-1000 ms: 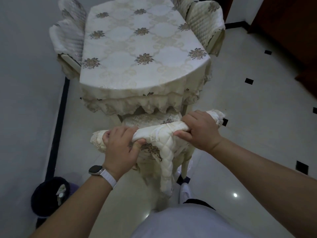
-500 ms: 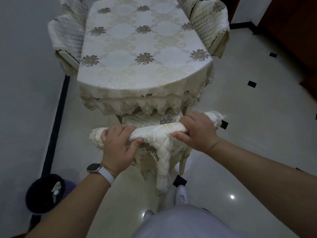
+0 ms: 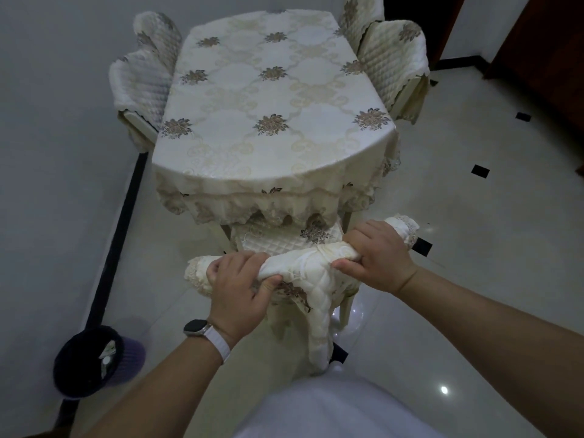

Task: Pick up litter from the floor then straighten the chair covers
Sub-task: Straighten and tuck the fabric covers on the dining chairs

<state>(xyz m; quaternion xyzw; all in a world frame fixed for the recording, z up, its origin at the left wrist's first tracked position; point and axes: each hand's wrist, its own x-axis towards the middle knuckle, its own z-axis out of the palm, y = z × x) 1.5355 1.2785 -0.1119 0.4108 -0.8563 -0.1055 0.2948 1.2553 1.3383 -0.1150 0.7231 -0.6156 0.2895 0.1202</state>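
Observation:
A cream quilted chair cover lies bunched over the top rail of the near chair, with one strip hanging down the back. My left hand grips the bunched cover on the left part of the rail. My right hand grips it on the right part. The chair's quilted seat is tucked under the table edge. Two more covered chairs stand at the table, one on the left and one on the right.
The table with a cream floral tablecloth fills the middle. A dark waste bin with litter inside stands on the floor at the lower left by the wall. Glossy tiled floor stretches to the right. A dark wooden door stands at the far right.
Both hands keep their grip on the cover along the chair rail. The view has shifted a little, so the chair and table sit slightly higher and further right.

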